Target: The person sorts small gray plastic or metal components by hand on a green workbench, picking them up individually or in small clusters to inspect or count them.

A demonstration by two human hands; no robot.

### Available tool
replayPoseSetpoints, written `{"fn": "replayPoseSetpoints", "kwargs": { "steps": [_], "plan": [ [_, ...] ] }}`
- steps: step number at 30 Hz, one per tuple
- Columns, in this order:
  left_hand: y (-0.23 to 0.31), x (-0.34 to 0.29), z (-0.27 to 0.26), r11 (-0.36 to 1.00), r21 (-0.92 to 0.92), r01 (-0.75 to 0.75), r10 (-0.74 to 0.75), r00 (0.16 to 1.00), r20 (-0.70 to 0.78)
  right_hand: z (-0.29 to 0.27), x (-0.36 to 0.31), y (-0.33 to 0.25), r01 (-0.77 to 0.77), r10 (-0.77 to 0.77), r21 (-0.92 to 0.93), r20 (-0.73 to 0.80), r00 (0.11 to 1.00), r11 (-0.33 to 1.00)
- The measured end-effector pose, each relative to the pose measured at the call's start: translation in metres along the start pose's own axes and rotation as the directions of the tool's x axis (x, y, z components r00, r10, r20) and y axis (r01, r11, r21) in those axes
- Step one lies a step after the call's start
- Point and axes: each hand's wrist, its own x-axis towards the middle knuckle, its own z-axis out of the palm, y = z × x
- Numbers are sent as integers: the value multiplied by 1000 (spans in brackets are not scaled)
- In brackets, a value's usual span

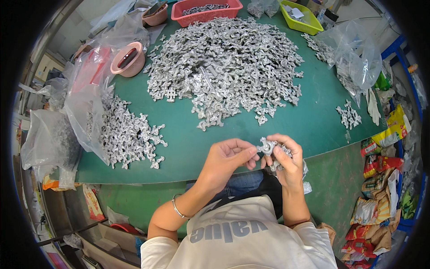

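My left hand [228,159] has its thumb and fingers pinched at the left end of a small silver metal casting [267,147]. Close beside it, my right hand [290,162] is closed around the same casting and a few more like it, partly hidden in the palm. Both hands are held just above the near edge of the green table [188,139]. Beyond them spreads a large heap of the same castings [224,67]. A smaller pile [130,134] lies to the left, and a little cluster [348,115] is at the right.
A red basket [206,13] and a yellow-green basket [302,19] stand at the back. At the left are a pink basket [128,60] and clear plastic bags [87,107]. Another clear bag [358,58] and a white glove [372,106] lie at the right edge.
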Motion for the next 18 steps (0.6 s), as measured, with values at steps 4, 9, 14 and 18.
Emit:
{"fn": "replayPoseSetpoints", "kwargs": {
  "steps": [4, 9, 14, 18],
  "plan": [
    [7, -15, 9, 998, -50, 33, -31, 999, 28, 5, -6, -6, -13, 12, 52, 19, 1000, 999],
    [6, -24, 10, 999, -21, -32, 33, 998, 57, 12, -13, -9, -70, 71, 155, -1, 997, 985],
    [6, -28, 10, 998, -18, -54, 55, 996, 73, 16, -16, -9, -86, 88, 208, 1, 996, 974],
    [6, -29, 10, 998, -3, -69, 69, 995, 69, 19, -17, -9, -75, 79, 242, -10, 997, 967]
  ]
}}
